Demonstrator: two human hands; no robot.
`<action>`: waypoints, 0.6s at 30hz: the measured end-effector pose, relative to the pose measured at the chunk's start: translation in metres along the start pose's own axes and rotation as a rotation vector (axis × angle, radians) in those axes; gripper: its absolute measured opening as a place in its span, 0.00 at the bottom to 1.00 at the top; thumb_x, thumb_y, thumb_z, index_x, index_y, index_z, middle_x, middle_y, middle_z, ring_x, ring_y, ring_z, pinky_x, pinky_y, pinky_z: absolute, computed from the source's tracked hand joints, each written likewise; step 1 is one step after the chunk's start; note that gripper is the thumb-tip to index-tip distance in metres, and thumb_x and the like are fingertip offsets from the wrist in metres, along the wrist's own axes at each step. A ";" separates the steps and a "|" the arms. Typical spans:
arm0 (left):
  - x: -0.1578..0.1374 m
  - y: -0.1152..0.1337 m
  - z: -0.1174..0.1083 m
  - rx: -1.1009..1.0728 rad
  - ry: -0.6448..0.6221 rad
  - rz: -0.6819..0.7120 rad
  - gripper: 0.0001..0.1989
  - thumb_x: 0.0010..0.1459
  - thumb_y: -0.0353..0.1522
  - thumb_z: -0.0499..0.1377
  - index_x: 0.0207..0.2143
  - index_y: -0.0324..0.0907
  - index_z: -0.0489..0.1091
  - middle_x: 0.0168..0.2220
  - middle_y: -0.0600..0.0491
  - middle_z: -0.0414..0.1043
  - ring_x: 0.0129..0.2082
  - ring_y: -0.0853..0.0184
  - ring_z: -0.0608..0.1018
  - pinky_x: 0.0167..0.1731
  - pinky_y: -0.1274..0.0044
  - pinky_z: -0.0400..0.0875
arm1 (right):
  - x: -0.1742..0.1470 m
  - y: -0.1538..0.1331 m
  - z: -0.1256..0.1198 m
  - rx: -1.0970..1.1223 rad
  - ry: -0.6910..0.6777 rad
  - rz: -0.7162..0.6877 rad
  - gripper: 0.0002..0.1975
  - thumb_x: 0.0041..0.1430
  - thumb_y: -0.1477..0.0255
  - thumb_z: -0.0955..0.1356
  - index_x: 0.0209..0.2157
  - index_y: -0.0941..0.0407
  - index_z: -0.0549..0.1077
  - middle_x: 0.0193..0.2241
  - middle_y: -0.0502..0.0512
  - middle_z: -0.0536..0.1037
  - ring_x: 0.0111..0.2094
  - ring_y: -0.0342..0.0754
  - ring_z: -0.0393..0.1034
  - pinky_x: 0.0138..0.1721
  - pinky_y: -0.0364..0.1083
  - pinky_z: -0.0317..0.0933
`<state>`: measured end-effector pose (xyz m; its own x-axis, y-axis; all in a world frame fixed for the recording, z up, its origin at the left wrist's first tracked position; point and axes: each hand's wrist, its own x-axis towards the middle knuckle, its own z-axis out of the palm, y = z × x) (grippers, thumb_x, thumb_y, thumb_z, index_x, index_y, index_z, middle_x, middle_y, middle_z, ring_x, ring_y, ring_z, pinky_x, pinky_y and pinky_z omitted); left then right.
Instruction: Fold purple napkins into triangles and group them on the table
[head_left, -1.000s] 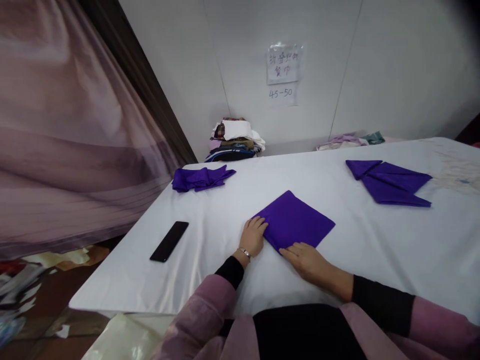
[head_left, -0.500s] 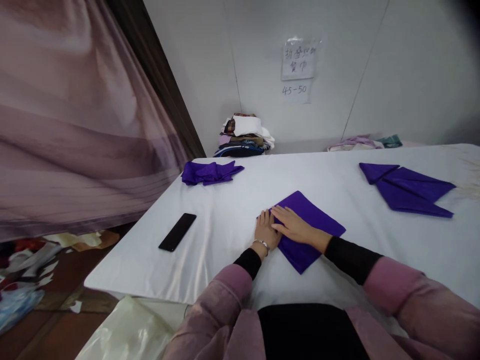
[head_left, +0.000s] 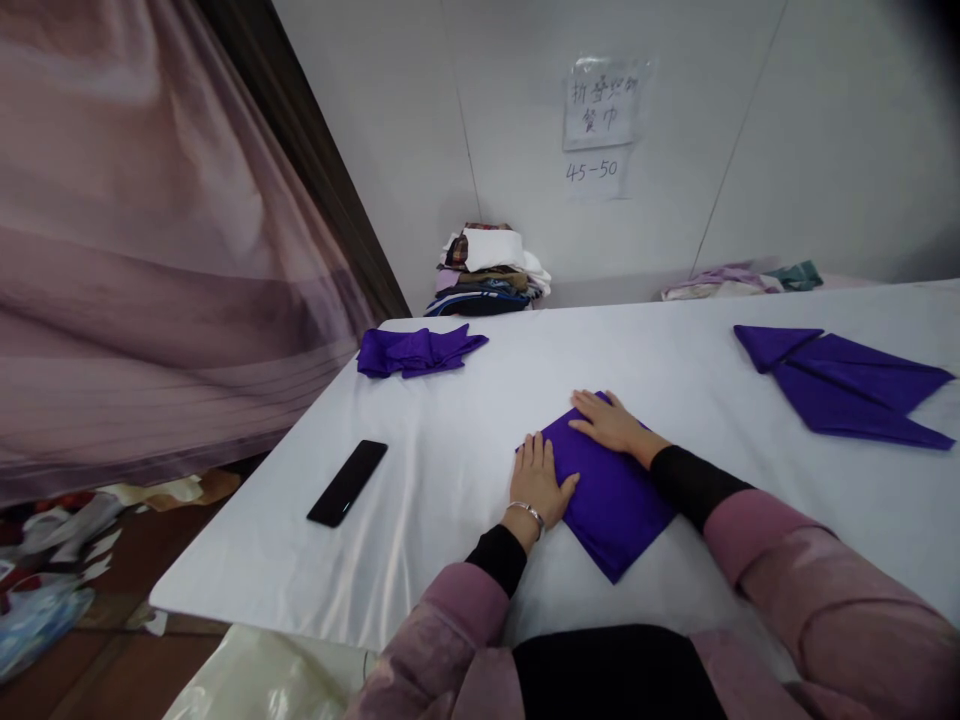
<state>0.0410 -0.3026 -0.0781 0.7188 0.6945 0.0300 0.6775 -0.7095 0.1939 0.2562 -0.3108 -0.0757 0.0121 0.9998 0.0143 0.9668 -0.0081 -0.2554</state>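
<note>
A purple cloth napkin (head_left: 619, 500), folded into a flat square, lies turned cornerwise on the white-covered table (head_left: 450, 470) in front of me. My left hand (head_left: 538, 482) rests flat on its left corner, fingers stretched forward and thumb out to the side. Near the far corner, my right hand (head_left: 609, 422) presses flat with its fingers spread. Both palms face down, and the hands are apart. They cover parts of the napkin's two left edges and its far corner.
A black phone (head_left: 348, 483) lies on the left of the table. Behind it sits a bunched purple cloth (head_left: 420, 351). Another folded purple napkin (head_left: 847, 385) is at the far right. A pile of clothes (head_left: 487, 270) stands against the wall, and a pink curtain (head_left: 165, 250) hangs at left.
My right hand has slid from beside my left hand to the napkin's far corner. My left hand stays at the left corner. The view has shifted slightly.
</note>
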 end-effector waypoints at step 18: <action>-0.006 -0.001 -0.016 -0.058 -0.060 0.055 0.40 0.57 0.51 0.47 0.62 0.32 0.48 0.66 0.39 0.41 0.65 0.53 0.43 0.62 0.61 0.42 | -0.107 0.007 -0.008 0.003 0.070 -0.079 0.32 0.62 0.52 0.53 0.63 0.54 0.54 0.63 0.58 0.54 0.64 0.54 0.41 0.61 0.59 0.39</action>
<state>0.0328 -0.3041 -0.0626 0.7640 0.6450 -0.0160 0.6276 -0.7373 0.2502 0.2634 -0.4180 -0.0707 -0.0463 0.9937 0.1017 0.9646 0.0709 -0.2539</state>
